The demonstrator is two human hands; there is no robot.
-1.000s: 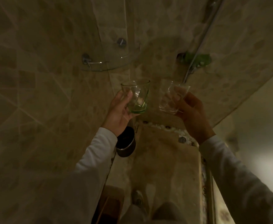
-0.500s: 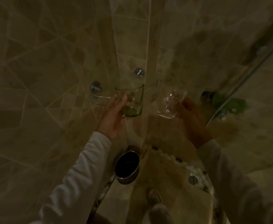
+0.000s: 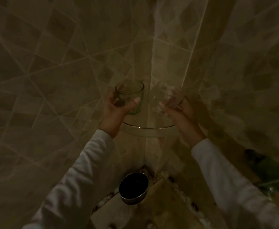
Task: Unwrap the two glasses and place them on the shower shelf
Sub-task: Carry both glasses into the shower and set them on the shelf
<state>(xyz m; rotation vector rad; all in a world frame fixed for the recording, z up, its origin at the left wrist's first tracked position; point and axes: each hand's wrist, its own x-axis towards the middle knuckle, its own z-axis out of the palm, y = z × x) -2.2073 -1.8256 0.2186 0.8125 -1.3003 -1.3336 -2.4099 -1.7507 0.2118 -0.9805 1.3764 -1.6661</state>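
Note:
My left hand [image 3: 114, 111] grips a green-tinted glass [image 3: 130, 95], held upright over the left part of the clear glass corner shelf [image 3: 149, 128]. A clear glass [image 3: 166, 100] sits in my right hand [image 3: 179, 111], tilted and blurred, over the shelf's right part. Whether either glass touches the shelf I cannot tell. The shelf is a curved pane fixed in the corner of the tiled shower walls, and only its front rim shows plainly. No wrapping is visible on the glasses.
A dark round metal bowl [image 3: 133, 189] stands on the shower floor in the corner, below the shelf. Something green [image 3: 274, 177] lies low at the right. Tiled walls close in on both sides.
Both hands have carried the glasses up and forward, from in front of the shelf to over it. The view has tilted towards the corner, so the shelf's mounts are hidden now.

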